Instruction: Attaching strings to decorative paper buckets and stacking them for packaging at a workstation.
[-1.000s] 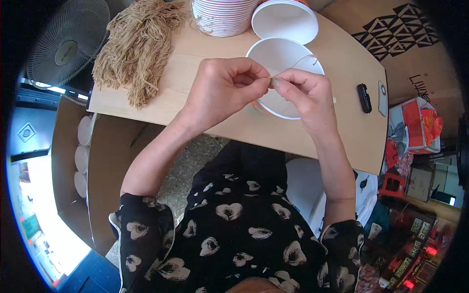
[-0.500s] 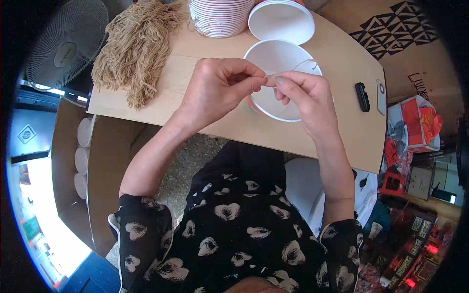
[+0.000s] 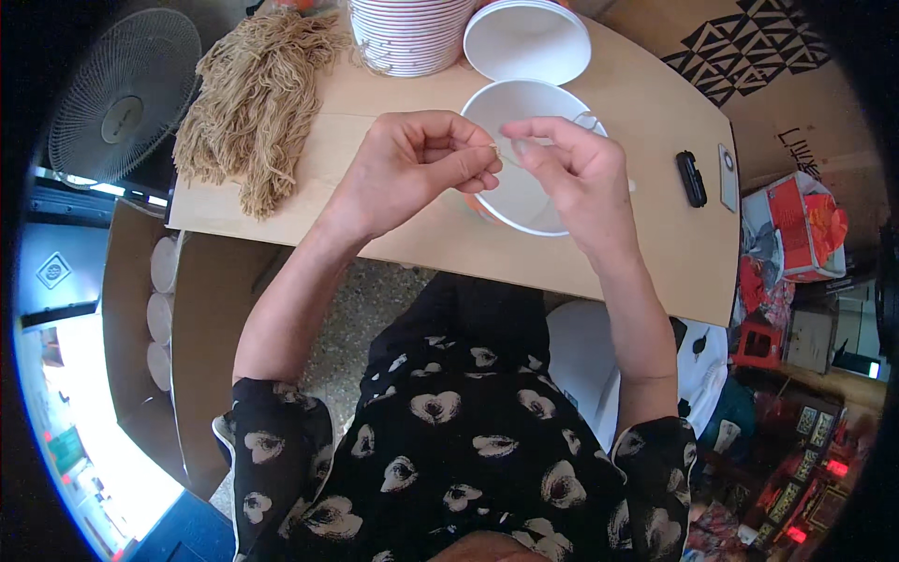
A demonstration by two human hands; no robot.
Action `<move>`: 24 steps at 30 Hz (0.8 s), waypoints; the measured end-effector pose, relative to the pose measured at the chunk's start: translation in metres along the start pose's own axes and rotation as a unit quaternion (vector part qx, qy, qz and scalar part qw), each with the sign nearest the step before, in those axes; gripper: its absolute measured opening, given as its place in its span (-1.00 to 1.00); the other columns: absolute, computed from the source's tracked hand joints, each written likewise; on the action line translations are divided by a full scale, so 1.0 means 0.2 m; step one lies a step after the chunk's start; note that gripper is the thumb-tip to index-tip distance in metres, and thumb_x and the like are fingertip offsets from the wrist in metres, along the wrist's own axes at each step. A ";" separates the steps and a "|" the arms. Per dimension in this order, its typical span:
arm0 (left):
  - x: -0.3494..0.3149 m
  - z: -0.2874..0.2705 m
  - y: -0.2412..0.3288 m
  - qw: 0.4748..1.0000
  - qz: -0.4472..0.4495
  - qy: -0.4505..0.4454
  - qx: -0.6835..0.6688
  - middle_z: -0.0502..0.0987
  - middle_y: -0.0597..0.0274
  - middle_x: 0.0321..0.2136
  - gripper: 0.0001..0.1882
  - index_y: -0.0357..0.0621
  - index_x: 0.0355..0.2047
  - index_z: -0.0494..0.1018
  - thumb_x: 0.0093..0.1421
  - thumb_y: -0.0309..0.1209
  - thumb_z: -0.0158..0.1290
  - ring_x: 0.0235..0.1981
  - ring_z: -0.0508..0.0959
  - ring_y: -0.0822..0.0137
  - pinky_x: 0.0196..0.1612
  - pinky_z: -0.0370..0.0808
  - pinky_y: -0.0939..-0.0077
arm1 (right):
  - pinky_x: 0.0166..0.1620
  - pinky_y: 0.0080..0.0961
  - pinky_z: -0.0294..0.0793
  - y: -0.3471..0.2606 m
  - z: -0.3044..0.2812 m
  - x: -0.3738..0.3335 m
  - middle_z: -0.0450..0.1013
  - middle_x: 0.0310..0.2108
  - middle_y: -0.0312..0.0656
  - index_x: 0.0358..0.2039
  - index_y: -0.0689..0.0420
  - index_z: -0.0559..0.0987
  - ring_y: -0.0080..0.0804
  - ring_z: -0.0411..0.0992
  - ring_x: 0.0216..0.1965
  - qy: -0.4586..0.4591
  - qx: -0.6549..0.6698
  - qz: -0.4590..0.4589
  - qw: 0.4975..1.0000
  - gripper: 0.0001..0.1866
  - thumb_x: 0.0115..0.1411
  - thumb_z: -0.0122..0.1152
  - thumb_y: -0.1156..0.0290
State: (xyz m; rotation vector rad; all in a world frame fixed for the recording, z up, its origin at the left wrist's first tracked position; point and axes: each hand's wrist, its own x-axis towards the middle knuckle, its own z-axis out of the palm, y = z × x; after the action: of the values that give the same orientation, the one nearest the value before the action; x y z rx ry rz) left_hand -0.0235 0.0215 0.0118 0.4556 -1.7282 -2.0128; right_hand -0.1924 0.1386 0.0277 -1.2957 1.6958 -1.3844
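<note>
My left hand (image 3: 421,169) is closed in a pinch on the tip of a thin pale cord (image 3: 497,150), above the bucket's near left rim. Just to its right, my right hand (image 3: 576,173) hovers with thumb and forefinger slightly apart; I see nothing between them. Below both hands stands a white paper bucket (image 3: 534,101), its mouth facing me. A loop of cord (image 3: 585,120) shows at its right inner wall. The right hand hides part of the bucket's opening.
Behind stand a stack of white buckets (image 3: 412,37) and another white bucket (image 3: 527,42). A heap of tan cords (image 3: 253,108) lies at the table's left, near a fan (image 3: 122,117). A black object (image 3: 691,178) lies right. Lower left, a cardboard box (image 3: 211,347) holds white round pieces.
My fingertips, touching half a second ago, have come apart. The right hand's forefinger has lifted from the left hand's pinch, and the left hand stays closed on the cord.
</note>
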 end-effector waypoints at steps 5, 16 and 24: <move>0.00 0.00 0.02 1.000 -0.006 -0.003 -0.001 0.61 0.16 -0.37 -0.85 -0.38 -0.22 0.51 0.27 -0.51 0.10 -0.32 0.65 0.43 -0.22 0.62 0.62 | -0.40 -0.76 0.36 0.01 0.02 0.00 0.62 -0.43 -0.18 -0.14 0.28 0.59 -0.75 0.43 -0.45 -0.034 0.014 0.002 0.999 -0.78 0.26 0.19 0.45; -0.02 0.01 0.02 1.000 0.013 -0.009 -0.027 0.62 0.16 -0.39 -0.90 -0.33 -0.23 0.47 0.24 -0.60 0.08 -0.32 0.65 0.44 -0.24 0.63 0.62 | -0.25 -0.73 0.48 0.00 0.02 -0.01 0.62 -0.34 -0.13 -0.14 0.30 0.59 -0.67 0.52 -0.33 -0.055 0.071 0.030 0.996 -0.81 0.26 0.16 0.54; -0.03 0.00 0.01 0.999 0.039 -0.022 -0.014 0.61 0.19 -0.40 -0.91 -0.31 -0.23 0.47 0.25 -0.62 0.08 -0.32 0.65 0.44 -0.25 0.64 0.63 | -0.35 -0.77 0.42 0.01 0.00 0.00 0.57 -0.49 -0.29 -0.16 0.31 0.59 -0.76 0.44 -0.44 -0.076 0.062 0.030 0.995 -0.83 0.23 0.18 0.58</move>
State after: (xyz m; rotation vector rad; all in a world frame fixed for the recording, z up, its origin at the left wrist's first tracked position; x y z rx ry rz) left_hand -0.0179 0.0250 0.0135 0.3316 -1.7144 -2.0045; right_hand -0.1931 0.1387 0.0250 -1.2385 1.5118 -1.3005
